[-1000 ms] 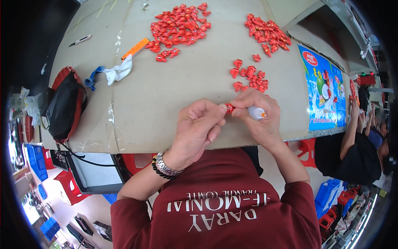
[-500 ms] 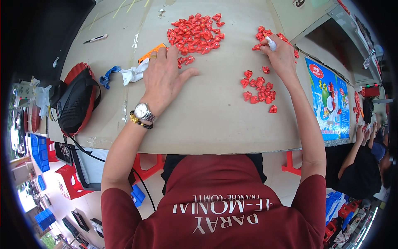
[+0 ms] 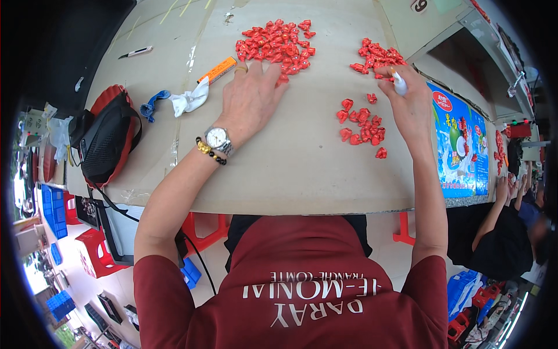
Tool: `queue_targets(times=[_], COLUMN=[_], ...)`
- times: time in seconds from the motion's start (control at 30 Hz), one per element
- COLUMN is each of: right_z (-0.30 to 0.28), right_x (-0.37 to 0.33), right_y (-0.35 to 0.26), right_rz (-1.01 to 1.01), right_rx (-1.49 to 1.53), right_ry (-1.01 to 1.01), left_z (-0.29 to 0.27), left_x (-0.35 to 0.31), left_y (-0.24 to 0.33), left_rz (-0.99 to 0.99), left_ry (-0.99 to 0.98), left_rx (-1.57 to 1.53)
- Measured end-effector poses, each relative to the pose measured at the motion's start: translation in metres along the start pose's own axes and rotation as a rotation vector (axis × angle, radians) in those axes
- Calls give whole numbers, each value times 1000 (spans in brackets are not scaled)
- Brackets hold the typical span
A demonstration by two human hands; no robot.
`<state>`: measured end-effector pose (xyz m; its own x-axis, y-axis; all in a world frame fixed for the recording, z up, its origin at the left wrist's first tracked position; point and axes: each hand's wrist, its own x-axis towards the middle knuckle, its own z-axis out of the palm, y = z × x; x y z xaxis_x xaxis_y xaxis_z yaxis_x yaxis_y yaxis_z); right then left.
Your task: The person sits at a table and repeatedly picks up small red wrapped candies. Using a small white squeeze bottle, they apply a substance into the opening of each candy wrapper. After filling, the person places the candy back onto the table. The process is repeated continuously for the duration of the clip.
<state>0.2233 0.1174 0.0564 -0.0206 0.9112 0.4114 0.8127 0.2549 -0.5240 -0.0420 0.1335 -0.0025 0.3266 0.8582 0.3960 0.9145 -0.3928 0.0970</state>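
My left hand [image 3: 249,100] lies palm down at the near edge of a big pile of small shiny red pieces [image 3: 273,43]. Its fingers are stretched out and touch the pile, and one red piece [image 3: 283,78] shows beside the thumb tip. My right hand [image 3: 411,99] is closed round a small white bottle [image 3: 400,85] with an orange tip. It sits at the near right edge of a second red heap [image 3: 381,56], partly covering it. A smaller loose group of red pieces [image 3: 363,125] lies on the table between my hands, closer to me.
An orange box [image 3: 218,70], a white cloth [image 3: 190,100] and a blue scrap [image 3: 154,106] lie left of my left hand. Farther left are a black-and-red bag [image 3: 110,136] and a cutter knife [image 3: 136,53]. A blue printed sheet [image 3: 459,139] lies right; another person's arm [image 3: 493,218] shows beyond.
My left hand has shifted right and its thumb has drawn in; the loose pieces beside it no longer show separately. My right hand has moved right and nearer with the bottle.
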Motion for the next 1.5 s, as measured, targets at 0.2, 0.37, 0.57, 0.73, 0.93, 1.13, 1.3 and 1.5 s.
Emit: queue_targets(times=[0.2, 0.37, 0.57, 0.73, 0.93, 1.13, 1.3, 1.5], right_z=[-11, -8, 9, 14, 8, 6, 14, 16], right_x=[-40, -71, -87, -88, -93, -85, -88, -95], right_y=[-21, -38, -38, -48, -43, -49, -45, -37], right_rz=[42, 252, 179, 233, 221, 208, 256, -102], right_rx=[241, 611, 624, 769, 785, 757, 839, 623], right_ry=[-6, -103, -125, -136, -168, -305, -365, -2], left_z=[-11, -16, -42, -31, -38, -33, -30, -45], left_x=[-28, -42, -37, -61, -70, -81, -82, -83], left_y=[7, 0, 17, 58, 93, 95, 95, 98], left_rz=[166, 170, -792, -957, -926, -741, -702, -944], left_ry=[-35, 76, -130, -431, -599, -796, -806, -531], left_rx=[-4, -60, -1447, -2783, -2789, -2508, -2421, -2286])
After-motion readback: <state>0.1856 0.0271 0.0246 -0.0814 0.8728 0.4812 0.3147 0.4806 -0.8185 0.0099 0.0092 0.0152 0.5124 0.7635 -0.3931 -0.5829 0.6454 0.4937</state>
